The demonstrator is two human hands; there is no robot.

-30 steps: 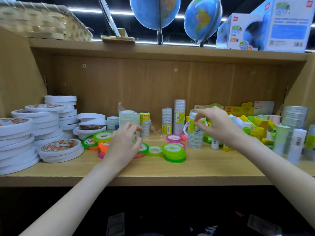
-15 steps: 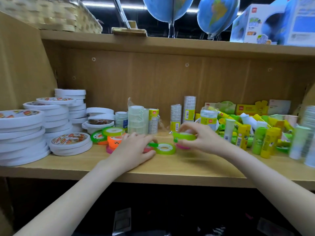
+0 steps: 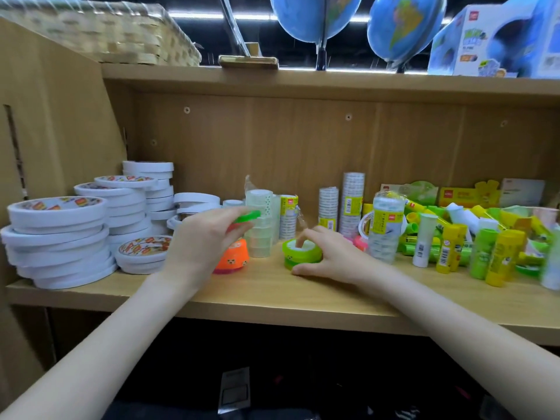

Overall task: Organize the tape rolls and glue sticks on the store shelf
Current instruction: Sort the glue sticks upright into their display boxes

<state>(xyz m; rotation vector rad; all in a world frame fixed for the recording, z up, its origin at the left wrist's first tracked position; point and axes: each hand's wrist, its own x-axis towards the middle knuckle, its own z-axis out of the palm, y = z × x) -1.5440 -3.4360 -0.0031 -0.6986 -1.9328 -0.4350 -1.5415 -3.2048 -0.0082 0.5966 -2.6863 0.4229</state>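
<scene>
On the wooden shelf (image 3: 272, 295), the small stack of lime-green tape rolls (image 3: 303, 253) near the middle serves as the reference for everything else. The right hand (image 3: 330, 256) rests on that stack, one finger dipping into the core of the top roll and the thumb lying on the shelf board in front of it, so the fingers curl around the rolls. Just to the left of the stack, the left hand (image 3: 206, 241) is raised off the board and pinches a single bright green tape roll (image 3: 247, 217) between thumb and fingertips, tilted and blurred. Under that hand, to the left of the green stack, stands an orange tape roll (image 3: 235, 258) with a pink one beneath it. Behind and slightly left of the green stack is a wrapped column of clear tape rolls (image 3: 259, 222), and farther behind stand narrow sleeves of small clear tape (image 3: 353, 201). Well to the left of the stack, large white tape rolls (image 3: 57, 241) are piled in several uneven stacks against the side wall. To the right of the stack stands another wrapped clear tape pack with a yellow label (image 3: 388, 225), and beyond it a jumble of yellow and green glue sticks (image 3: 485, 253), some upright, some lying down. Above the stack, on the upper shelf, are two blue globes (image 3: 403, 22), a woven basket (image 3: 115, 34) and a printed box (image 3: 491, 40).
</scene>
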